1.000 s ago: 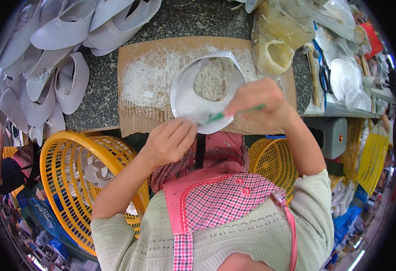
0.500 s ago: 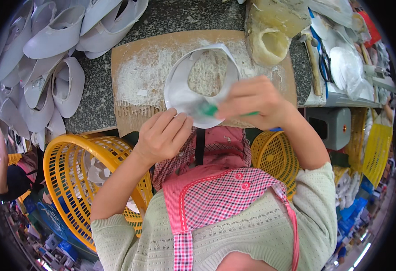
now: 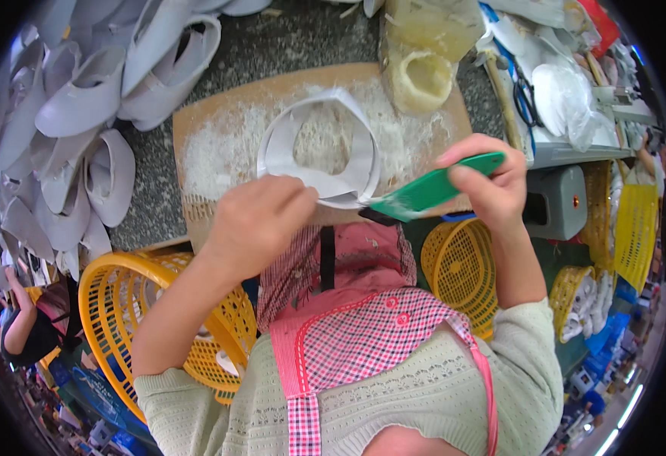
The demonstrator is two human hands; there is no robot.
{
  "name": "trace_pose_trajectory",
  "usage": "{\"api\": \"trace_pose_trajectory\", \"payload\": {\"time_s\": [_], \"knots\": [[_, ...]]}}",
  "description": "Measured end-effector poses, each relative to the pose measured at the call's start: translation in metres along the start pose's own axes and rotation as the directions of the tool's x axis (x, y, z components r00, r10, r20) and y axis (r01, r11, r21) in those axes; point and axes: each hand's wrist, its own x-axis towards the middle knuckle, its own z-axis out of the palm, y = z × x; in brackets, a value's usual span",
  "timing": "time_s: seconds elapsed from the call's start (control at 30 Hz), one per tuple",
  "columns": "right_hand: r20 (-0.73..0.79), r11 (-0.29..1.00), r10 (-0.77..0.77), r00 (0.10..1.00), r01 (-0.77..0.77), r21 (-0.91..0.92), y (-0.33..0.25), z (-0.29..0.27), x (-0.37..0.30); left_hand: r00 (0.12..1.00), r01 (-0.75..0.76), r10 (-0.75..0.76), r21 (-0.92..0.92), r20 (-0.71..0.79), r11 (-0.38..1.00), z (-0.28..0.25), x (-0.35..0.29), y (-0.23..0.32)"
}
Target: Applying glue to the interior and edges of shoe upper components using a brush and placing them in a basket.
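A white shoe upper [image 3: 278, 152], bent into a ring, rests on a glue-crusted sheet of cardboard [image 3: 215, 125]. My left hand [image 3: 257, 220] pinches its near edge, the fingertips partly hidden behind the knuckles. In my right hand [image 3: 494, 182] is a flat green-handled brush [image 3: 436, 186], held between thumb and fingers. Its dark bristles touch or nearly touch the upper's near right edge, close to the cardboard's front. Beyond the cardboard stands a yellowish, glue-coated container [image 3: 424, 80] with a round opening.
Many white shoe uppers [image 3: 93, 91] are heaped on the speckled counter [image 3: 333, 45] at left. Scissors [image 3: 527, 102] and plastic bags lie at right. A large yellow basket [image 3: 97, 281] and a smaller one [image 3: 458, 266] stand below the counter edge. Another person [image 3: 25, 319] is at far left.
The brush has come off the upper's inner surface to its near right edge, my right hand moving right and slightly down. The brush is now seen broadside. My view has shifted a little.
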Motion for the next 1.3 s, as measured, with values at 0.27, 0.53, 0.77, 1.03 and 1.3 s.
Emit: {"api": "trace_pose_trajectory", "payload": {"time_s": [0.27,0.53,0.77,1.03,1.3], "knots": [[-0.252,0.841,0.220,0.942,-0.052,0.538,0.048,-0.012,-0.029,0.733,0.099,-0.662,-0.938,-0.157,0.332,-0.134,0.158,-0.072],[-0.342,0.822,0.215,0.915,0.020,0.570,0.045,-0.007,-0.029,0.480,-0.478,-0.642,-0.792,-0.598,0.380,-0.207,0.298,-0.154],[-0.393,0.825,0.238,0.888,0.029,0.565,0.056,-0.019,-0.031,0.347,-0.617,-0.896,-0.787,-0.278,0.005,-0.141,0.320,-0.179],[-0.468,0.892,0.172,0.867,0.064,0.447,0.062,-0.015,-0.033,0.528,-0.368,-0.838,-0.926,-0.136,-0.082,-0.128,0.265,-0.155],[-0.396,0.907,0.072,0.915,0.105,0.407,0.051,-0.023,-0.001,0.705,0.501,-0.683,-0.816,0.192,0.287,-0.043,0.096,-0.056]]}}
